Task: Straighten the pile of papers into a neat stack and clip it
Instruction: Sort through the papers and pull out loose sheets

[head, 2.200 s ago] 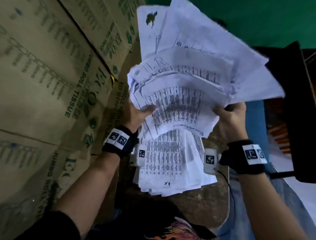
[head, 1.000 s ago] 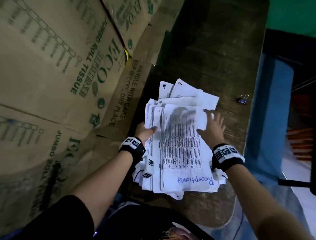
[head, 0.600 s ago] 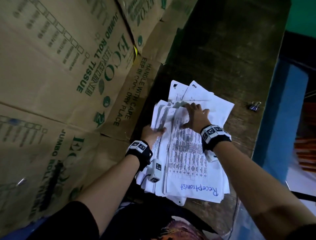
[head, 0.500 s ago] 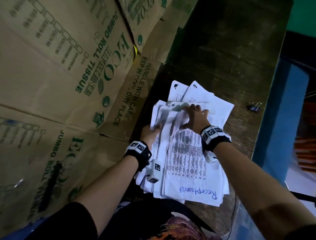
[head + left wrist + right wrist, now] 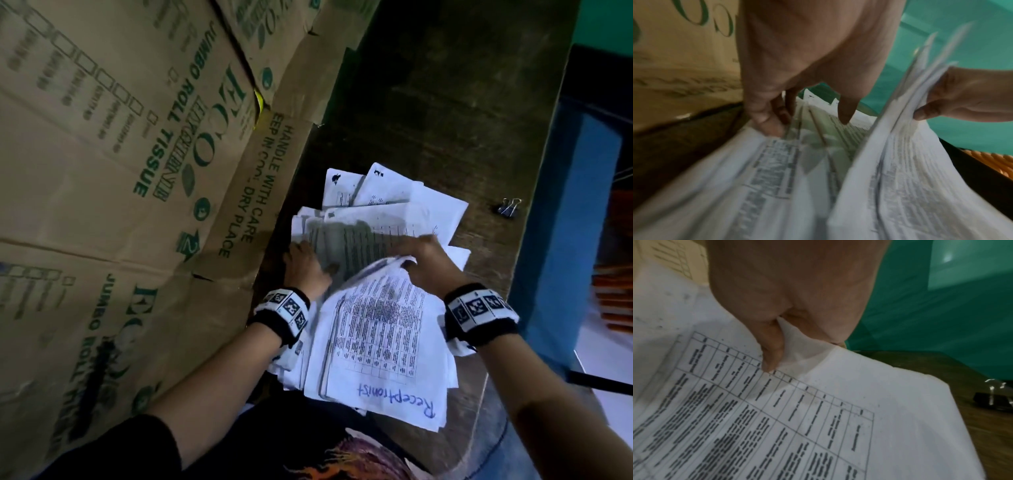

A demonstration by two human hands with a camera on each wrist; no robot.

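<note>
A loose pile of printed papers [image 5: 363,236] lies fanned out on the dark wooden table [image 5: 428,120]. My right hand [image 5: 416,255] pinches the far edge of the top bundle [image 5: 380,329], marked "Receptionist", and holds it raised off the sheets below. The thumb [image 5: 770,353] presses on the top sheet [image 5: 818,418]. My left hand [image 5: 303,262] grips the left edge of the lower sheets [image 5: 834,129], thumb on top. A black binder clip [image 5: 508,208] lies apart from the pile near the table's right edge, also seen in the right wrist view [image 5: 995,400].
Tall cardboard boxes [image 5: 137,154] printed "Jumbo Roll Tissue" stand tight against the table's left side. A blue panel [image 5: 565,240] runs beyond the right edge. Bare table stretches beyond the pile.
The right hand, which pressed flat on the pile's far end, has drawn back toward me and lifted the top bundle. The left hand stays at the left edge.
</note>
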